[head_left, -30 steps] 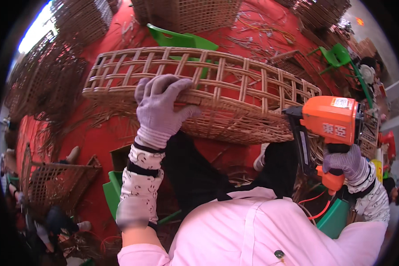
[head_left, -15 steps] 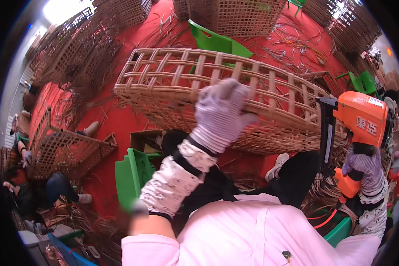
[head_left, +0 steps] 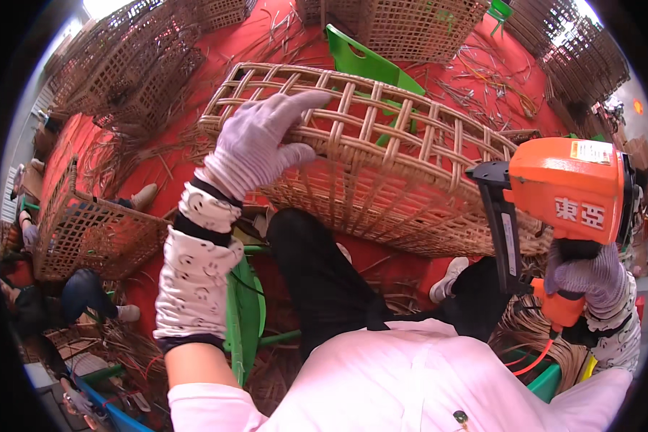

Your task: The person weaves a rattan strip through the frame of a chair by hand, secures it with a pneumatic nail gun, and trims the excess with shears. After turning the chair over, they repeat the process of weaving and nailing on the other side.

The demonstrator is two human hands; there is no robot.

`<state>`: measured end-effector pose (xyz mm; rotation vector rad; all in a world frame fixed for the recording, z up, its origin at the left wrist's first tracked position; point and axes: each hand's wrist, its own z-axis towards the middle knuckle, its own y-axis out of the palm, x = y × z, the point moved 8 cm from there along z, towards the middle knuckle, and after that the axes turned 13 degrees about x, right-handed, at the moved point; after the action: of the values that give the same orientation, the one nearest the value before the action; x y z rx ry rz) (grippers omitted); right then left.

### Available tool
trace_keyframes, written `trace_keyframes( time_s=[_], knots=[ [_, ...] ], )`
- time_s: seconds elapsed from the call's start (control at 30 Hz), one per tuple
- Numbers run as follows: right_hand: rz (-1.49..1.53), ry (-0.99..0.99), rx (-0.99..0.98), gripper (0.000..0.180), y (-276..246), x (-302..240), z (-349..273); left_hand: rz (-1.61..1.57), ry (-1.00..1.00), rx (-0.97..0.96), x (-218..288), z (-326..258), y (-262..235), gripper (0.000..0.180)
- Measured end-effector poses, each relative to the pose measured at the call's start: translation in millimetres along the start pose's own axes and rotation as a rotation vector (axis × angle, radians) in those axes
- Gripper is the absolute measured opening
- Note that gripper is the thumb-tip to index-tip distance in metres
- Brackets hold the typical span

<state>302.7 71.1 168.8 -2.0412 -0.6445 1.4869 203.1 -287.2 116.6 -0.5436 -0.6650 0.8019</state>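
A long wicker basket [head_left: 367,137] of woven cane strips lies tilted in front of me, its narrow open-lattice side facing up. My left hand [head_left: 263,140], in a pale striped glove, grips its edge near the left end, fingers over the lattice and thumb below. On the right, my gloved right hand [head_left: 590,277] is wrapped around the handle of an orange air nail gun [head_left: 569,191] with a long black magazine. The gun's black nose is close to the basket's right end; whether they touch I cannot tell. A red hose runs down from the handle.
Behind the basket stands a green plastic chair [head_left: 371,61]; another green chair [head_left: 245,309] is beside my left leg. Cane scraps litter the red floor [head_left: 266,36]. Stacked woven baskets [head_left: 133,72] fill the back left. At left, another person works by a woven piece [head_left: 97,230].
My left hand has moved left along the basket to near its left end. The nail gun has shifted left, closer to the basket's right end. My view has shifted slightly.
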Motion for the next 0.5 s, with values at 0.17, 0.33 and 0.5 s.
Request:
trace_keyframes(
  time_s=[0.17,0.33,0.5],
  knots=[
    [0.127,0.024,-0.004,0.032,27.1,-8.1,17.1,-0.065,0.26,-0.432,28.0,-1.6,17.6,0.058],
    [0.039,0.035,-0.066,0.031,32.3,-37.5,27.0,-0.177,0.254,-0.656,30.3,1.1,25.9,0.054],
    [-0.074,0.015,-0.166,0.03,61.3,-58.7,27.6,-0.1,0.291,-0.749,41.1,-9.0,21.0,0.052]
  ],
)
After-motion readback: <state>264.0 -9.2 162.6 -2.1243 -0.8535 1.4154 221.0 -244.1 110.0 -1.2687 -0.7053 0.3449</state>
